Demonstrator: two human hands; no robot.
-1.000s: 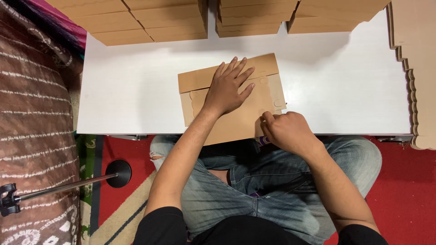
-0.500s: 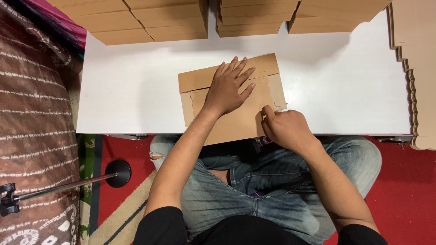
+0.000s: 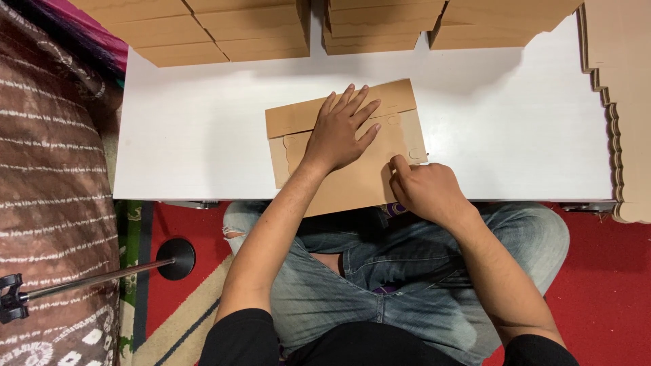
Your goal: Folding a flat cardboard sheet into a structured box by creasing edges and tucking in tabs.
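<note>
Head view shows your left hand [image 3: 339, 135] pressed flat, fingers spread, on the flat die-cut cardboard blank [image 3: 346, 152] that lies on the white table [image 3: 190, 142], its near edge overhanging the table edge above your lap. Your right hand [image 3: 424, 190] is loosely curled with its fingertips [image 3: 399, 163] pressing the blank's right side, near the small slotted tabs; neither hand grips anything, both only press.

To do this fold well, keep the flat palm's weight steady so the blank cannot slide, and press along the scored line rather than beside it, so the crease comes out straight. The overhanging part has no support, so I judge it best to work only where the table backs the board.

Across the far edge of the table stand stacks of folded brown cardboard boxes [image 3: 237, 30], plain and unprinted, in neat rows. At the right side a tall pile of flat blanks [image 3: 620, 102] shows wavy cut edges. No labels or signs are visible on any of them.
</note>
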